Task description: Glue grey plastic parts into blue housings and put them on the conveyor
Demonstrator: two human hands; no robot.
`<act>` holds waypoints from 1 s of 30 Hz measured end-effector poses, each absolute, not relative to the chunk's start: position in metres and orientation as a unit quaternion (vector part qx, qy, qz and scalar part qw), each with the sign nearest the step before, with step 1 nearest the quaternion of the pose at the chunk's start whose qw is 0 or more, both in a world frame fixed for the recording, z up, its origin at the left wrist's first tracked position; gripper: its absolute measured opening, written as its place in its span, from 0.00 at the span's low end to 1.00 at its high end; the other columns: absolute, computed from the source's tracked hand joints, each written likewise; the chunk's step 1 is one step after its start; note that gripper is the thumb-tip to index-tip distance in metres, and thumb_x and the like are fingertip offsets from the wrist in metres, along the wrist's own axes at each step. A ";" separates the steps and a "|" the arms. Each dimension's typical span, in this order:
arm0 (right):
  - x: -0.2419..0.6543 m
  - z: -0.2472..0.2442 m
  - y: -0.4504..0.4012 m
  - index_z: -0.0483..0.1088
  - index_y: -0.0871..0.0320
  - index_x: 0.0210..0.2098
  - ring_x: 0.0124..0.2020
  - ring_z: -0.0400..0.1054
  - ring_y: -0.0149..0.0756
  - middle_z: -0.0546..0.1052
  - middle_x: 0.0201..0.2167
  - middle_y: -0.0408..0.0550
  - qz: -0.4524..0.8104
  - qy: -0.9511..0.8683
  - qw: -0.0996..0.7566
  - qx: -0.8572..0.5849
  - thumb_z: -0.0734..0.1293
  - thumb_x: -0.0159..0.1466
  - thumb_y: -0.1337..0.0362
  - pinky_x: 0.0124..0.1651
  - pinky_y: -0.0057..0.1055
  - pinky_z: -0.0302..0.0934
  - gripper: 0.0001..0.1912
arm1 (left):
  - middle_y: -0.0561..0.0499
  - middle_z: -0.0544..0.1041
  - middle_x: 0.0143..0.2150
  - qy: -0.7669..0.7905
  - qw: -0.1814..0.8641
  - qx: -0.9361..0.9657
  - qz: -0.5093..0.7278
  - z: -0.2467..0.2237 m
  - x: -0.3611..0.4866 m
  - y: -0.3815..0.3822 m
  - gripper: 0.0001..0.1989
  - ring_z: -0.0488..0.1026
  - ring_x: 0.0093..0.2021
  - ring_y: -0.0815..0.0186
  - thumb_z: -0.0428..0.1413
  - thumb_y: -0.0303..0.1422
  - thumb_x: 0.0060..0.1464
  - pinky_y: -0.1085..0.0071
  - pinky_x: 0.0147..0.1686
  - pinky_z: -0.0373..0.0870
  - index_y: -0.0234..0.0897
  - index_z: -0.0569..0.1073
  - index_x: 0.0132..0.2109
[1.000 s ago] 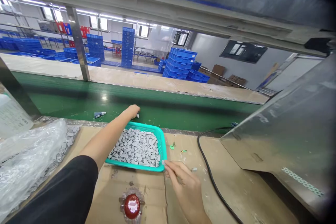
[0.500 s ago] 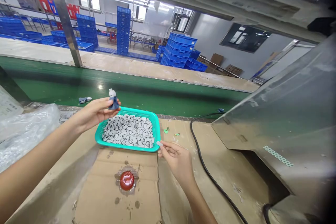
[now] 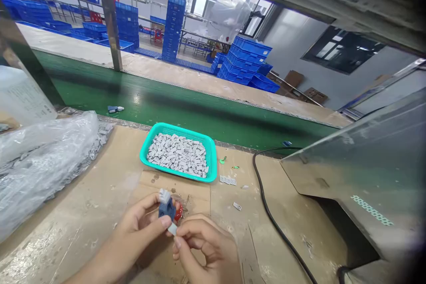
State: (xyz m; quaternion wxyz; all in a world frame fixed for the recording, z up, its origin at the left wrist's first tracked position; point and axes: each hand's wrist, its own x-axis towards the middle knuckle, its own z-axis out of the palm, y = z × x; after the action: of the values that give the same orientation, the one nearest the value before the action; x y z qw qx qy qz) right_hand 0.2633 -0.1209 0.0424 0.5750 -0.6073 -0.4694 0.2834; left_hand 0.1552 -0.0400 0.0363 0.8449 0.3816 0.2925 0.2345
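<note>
My left hand point(image 3: 141, 224) is closed on a dark blue plastic part point(image 3: 165, 211) with a whitish ribbed top, held low above the cardboard. A small light grey plastic piece point(image 3: 172, 229) is pinched between the thumb and forefinger of my right hand point(image 3: 209, 246). It meets the lower end of the blue part; whether it is inside cannot be made out. Just behind my hands lies a round red object point(image 3: 179, 211), mostly covered by them. Farther back stands a turquoise basket point(image 3: 213, 159) full of similar grey pieces point(image 3: 178, 154).
Loose grey pieces point(image 3: 237, 206) and small green bits point(image 3: 222, 160) lie right of the basket. A black cable point(image 3: 262, 191) runs beside a metal housing point(image 3: 359, 155). At left are a clear plastic bag point(image 3: 60, 142) and a whitish jug point(image 3: 25, 97). Behind runs a green belt point(image 3: 186, 104).
My left hand has brought the blue part down and toward me from above the basket. My right hand has moved left and nearer with the grey piece, and both parts now meet.
</note>
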 end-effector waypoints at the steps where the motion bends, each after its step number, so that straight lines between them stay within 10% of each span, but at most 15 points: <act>1: 0.261 0.040 -0.122 0.69 0.58 0.25 0.22 0.67 0.27 0.69 0.25 0.44 0.261 -0.487 0.566 -0.612 0.61 0.51 0.75 0.21 0.21 0.65 0.08 | 0.50 0.74 0.37 0.299 0.843 0.380 0.237 0.036 0.154 -0.040 0.10 0.69 0.36 0.70 0.58 0.31 0.45 0.73 0.39 0.64 0.38 0.72 0.38; 10: 0.264 0.038 -0.121 0.70 0.58 0.34 0.30 0.68 0.28 0.71 0.30 0.48 0.043 -0.653 0.502 -0.565 0.60 0.54 0.79 0.31 0.22 0.66 0.13 | 0.50 0.76 0.34 0.316 0.853 0.346 0.231 0.033 0.146 -0.040 0.11 0.70 0.33 0.71 0.61 0.29 0.40 0.75 0.37 0.63 0.35 0.73 0.35; 30: 0.289 0.012 -0.116 0.71 0.61 0.31 0.31 0.69 0.33 0.73 0.29 0.50 0.067 -0.606 0.387 -0.692 0.63 0.57 0.75 0.32 0.26 0.65 0.07 | 0.51 0.76 0.34 0.356 0.806 0.411 0.233 0.030 0.139 -0.015 0.11 0.70 0.30 0.69 0.61 0.28 0.39 0.75 0.31 0.65 0.37 0.72 0.34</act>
State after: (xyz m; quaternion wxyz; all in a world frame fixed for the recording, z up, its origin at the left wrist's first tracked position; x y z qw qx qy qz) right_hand 0.2890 -0.1160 0.0117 0.3871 -0.6920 -0.6056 0.0666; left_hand 0.1390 -0.0148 0.0302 0.8064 0.4107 0.3558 0.2332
